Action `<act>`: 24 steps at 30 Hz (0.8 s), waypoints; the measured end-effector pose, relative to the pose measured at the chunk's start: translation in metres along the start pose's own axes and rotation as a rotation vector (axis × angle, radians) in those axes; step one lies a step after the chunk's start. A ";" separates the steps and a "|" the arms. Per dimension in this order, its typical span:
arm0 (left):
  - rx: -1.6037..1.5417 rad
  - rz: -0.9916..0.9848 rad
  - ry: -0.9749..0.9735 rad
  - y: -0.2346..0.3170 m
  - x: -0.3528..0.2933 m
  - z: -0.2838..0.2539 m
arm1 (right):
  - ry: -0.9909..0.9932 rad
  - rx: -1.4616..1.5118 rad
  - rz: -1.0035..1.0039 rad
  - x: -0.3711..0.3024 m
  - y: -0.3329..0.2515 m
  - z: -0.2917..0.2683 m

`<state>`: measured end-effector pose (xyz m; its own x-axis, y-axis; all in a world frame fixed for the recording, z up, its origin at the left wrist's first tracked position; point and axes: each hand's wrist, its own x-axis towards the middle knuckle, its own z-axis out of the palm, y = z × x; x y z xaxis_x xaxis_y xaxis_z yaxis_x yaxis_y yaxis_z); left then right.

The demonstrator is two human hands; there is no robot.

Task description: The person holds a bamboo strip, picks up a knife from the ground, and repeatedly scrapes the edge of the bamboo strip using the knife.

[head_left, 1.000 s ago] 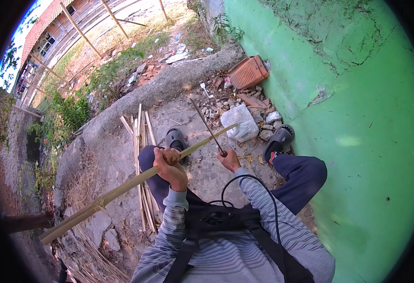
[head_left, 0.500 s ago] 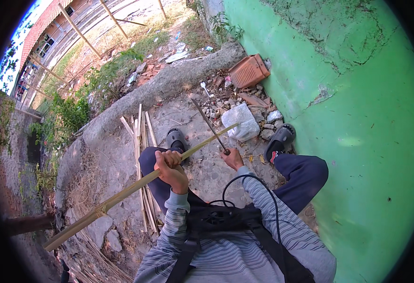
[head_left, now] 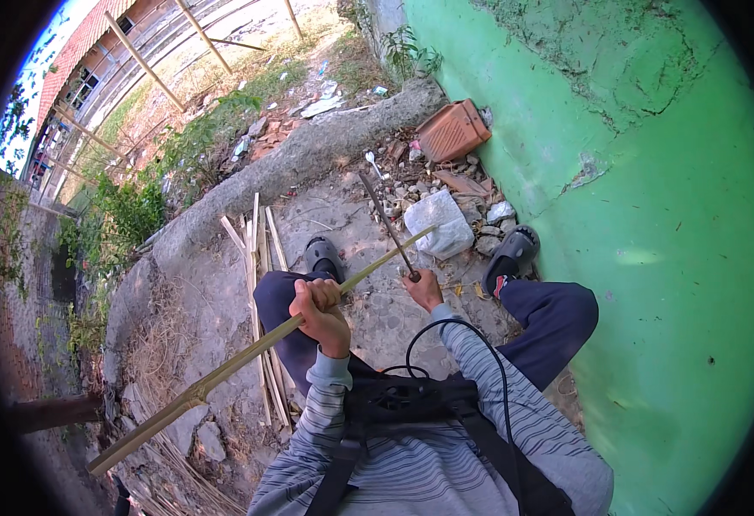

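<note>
My left hand (head_left: 321,316) is closed around a long split bamboo strip (head_left: 248,355), which slants from the lower left up to the middle. Dark and narrow, the blade of a knife (head_left: 386,217) points up and away from my right hand (head_left: 425,291), whose fingers wrap its handle. Blade and bamboo cross just above the right hand; whether they touch I cannot tell. The strip's thin far end overlaps a whitish block (head_left: 446,236) on the ground between my feet.
Several pale strips (head_left: 257,249) lie on the concrete left of my leg. Rubble (head_left: 401,196) and an orange-brown ribbed container (head_left: 454,131) sit beside the green wall (head_left: 652,258). A low rough kerb (head_left: 282,168) curves beyond. A black cable (head_left: 503,387) loops over my right forearm.
My left hand and the bamboo strip have shifted slightly right. The knife's tip has moved a little right, while my right hand stays almost in place.
</note>
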<state>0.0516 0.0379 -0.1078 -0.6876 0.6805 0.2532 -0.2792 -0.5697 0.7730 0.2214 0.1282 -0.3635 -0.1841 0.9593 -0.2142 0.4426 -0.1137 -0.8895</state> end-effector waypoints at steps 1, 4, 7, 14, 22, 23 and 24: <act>0.006 0.004 0.006 0.000 0.001 0.000 | -0.002 0.000 0.000 -0.003 -0.003 0.000; 0.019 0.017 -0.003 0.002 0.003 -0.003 | 0.034 0.012 -0.098 -0.015 -0.028 0.003; -0.028 0.031 -0.003 -0.001 0.000 -0.005 | -0.008 0.011 -0.252 -0.019 -0.051 0.001; 0.005 0.008 -0.052 -0.005 -0.006 0.001 | -0.024 0.030 0.070 0.005 -0.003 -0.014; 0.026 0.034 -0.048 0.000 -0.004 -0.001 | -0.004 -0.072 -0.208 -0.004 -0.025 -0.002; 0.029 0.036 -0.046 0.000 -0.005 -0.001 | -0.007 -0.070 -0.208 -0.004 -0.026 -0.003; 0.026 0.031 -0.042 0.000 -0.005 0.001 | -0.022 -0.090 -0.129 0.000 -0.016 -0.008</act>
<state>0.0551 0.0351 -0.1087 -0.6668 0.6818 0.3010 -0.2400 -0.5787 0.7794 0.2211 0.1321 -0.3458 -0.2634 0.9583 -0.1106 0.4905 0.0343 -0.8708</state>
